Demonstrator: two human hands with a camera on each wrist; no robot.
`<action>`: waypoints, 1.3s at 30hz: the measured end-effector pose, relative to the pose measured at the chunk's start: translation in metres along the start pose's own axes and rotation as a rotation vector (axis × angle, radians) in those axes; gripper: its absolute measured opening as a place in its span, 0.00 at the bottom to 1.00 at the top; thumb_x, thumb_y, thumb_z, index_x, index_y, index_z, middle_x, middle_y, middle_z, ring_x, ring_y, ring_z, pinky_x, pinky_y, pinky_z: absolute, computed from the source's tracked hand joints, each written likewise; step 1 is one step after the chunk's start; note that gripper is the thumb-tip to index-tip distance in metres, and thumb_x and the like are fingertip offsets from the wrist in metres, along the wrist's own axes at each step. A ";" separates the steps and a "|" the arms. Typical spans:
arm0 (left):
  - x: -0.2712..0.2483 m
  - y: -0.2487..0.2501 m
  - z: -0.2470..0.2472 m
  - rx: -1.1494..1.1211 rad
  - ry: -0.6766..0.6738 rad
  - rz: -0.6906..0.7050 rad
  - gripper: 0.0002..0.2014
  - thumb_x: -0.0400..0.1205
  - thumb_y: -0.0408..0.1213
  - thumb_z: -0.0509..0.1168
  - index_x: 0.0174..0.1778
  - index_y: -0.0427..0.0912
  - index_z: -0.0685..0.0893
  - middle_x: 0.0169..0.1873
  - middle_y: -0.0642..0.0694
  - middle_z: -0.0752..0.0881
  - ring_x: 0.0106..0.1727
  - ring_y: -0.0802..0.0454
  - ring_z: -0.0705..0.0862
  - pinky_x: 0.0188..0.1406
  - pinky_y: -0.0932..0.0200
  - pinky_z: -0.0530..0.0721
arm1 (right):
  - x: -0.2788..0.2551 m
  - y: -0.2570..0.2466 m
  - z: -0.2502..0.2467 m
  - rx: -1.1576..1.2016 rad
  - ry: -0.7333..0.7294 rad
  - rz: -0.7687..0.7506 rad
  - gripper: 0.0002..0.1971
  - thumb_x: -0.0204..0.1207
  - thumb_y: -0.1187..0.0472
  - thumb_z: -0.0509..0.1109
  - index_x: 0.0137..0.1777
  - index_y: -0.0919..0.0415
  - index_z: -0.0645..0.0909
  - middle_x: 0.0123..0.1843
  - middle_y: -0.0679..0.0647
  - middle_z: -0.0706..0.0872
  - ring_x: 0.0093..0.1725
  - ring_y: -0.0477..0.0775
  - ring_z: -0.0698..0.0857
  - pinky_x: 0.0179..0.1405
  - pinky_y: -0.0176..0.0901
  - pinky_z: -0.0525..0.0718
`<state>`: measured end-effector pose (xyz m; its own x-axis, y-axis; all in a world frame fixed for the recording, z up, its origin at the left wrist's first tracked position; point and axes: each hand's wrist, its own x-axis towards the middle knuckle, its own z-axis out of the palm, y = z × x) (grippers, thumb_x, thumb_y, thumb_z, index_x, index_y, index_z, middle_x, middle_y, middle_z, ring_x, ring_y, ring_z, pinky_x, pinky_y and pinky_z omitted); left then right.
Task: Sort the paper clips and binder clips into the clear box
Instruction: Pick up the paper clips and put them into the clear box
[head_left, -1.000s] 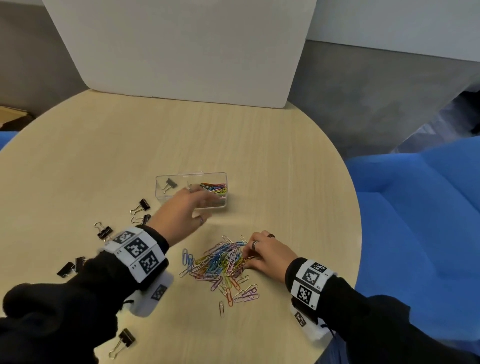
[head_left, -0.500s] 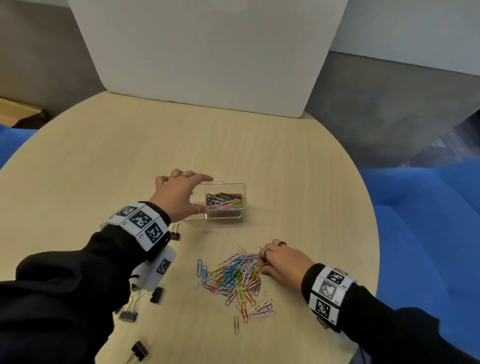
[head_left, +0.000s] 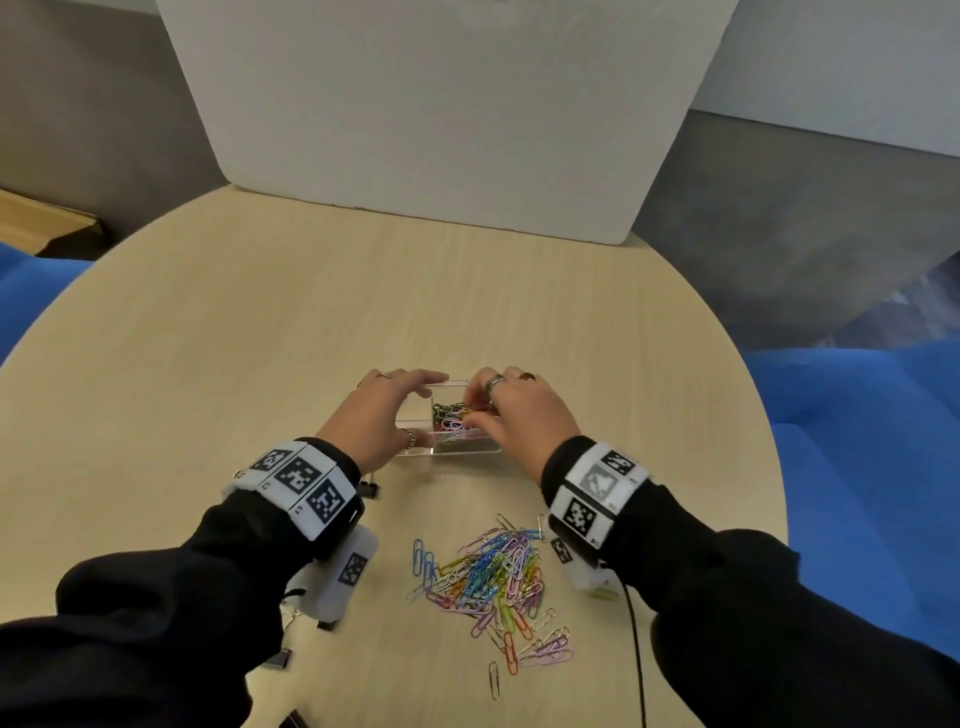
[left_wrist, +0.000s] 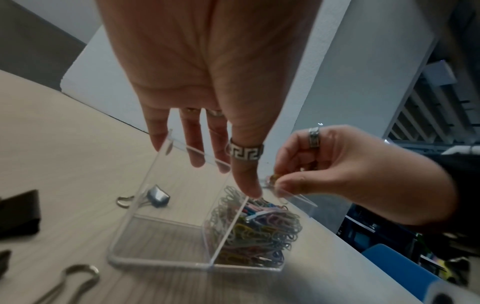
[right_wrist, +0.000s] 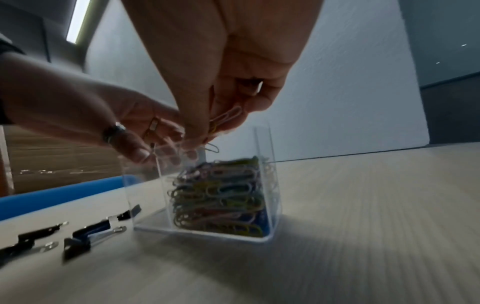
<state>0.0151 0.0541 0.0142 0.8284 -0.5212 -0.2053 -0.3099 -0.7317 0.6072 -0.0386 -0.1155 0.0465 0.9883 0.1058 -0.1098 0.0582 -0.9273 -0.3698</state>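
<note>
A few coloured wire paper clips (right_wrist: 225, 119) were pinched by right hand (head_left: 522, 421) fingertips just above clear plastic divided box (head_left: 452, 451); right compartment held mixed clip heap (head_left: 453, 422). Left hand (head_left: 376, 415), fingers straight, was laid on rim. Right hand was moved there from loose clip pile (head_left: 493, 577).

Round table (head_left: 218, 364), pale wood grain, fills the middle of the head view. White board (head_left: 441, 114) stands on its far edge, top centre. Clear box (head_left: 452, 449) sits at centre frame. Loose heap of coloured paper clips (head_left: 493, 577) lies lower centre, apart from the box; a few strays trail off lower right. Black binder clips (head_left: 370, 489) lie scattered lower left, mostly hidden.
</note>
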 end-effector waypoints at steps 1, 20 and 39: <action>0.000 -0.001 0.000 -0.002 0.001 0.001 0.34 0.70 0.38 0.75 0.71 0.56 0.71 0.59 0.52 0.81 0.58 0.49 0.75 0.53 0.58 0.71 | 0.004 -0.001 0.004 -0.024 -0.017 0.014 0.10 0.78 0.53 0.65 0.56 0.54 0.78 0.53 0.53 0.82 0.57 0.53 0.77 0.58 0.40 0.70; 0.002 -0.006 -0.001 -0.050 -0.010 0.020 0.35 0.70 0.37 0.75 0.71 0.58 0.70 0.59 0.53 0.82 0.57 0.49 0.74 0.53 0.60 0.71 | -0.006 0.029 0.024 -0.186 0.079 -0.206 0.09 0.70 0.57 0.74 0.50 0.47 0.87 0.43 0.45 0.87 0.45 0.57 0.80 0.41 0.50 0.71; 0.003 -0.006 -0.001 -0.042 -0.007 0.029 0.34 0.71 0.34 0.74 0.71 0.58 0.69 0.59 0.53 0.81 0.58 0.50 0.74 0.51 0.62 0.68 | -0.004 0.028 0.021 -0.133 0.000 -0.150 0.13 0.79 0.56 0.62 0.59 0.50 0.83 0.56 0.45 0.82 0.60 0.53 0.71 0.54 0.48 0.60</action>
<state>0.0206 0.0578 0.0107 0.8159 -0.5450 -0.1929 -0.3136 -0.6976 0.6443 -0.0443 -0.1341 0.0177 0.9671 0.2465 -0.0629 0.2230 -0.9403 -0.2571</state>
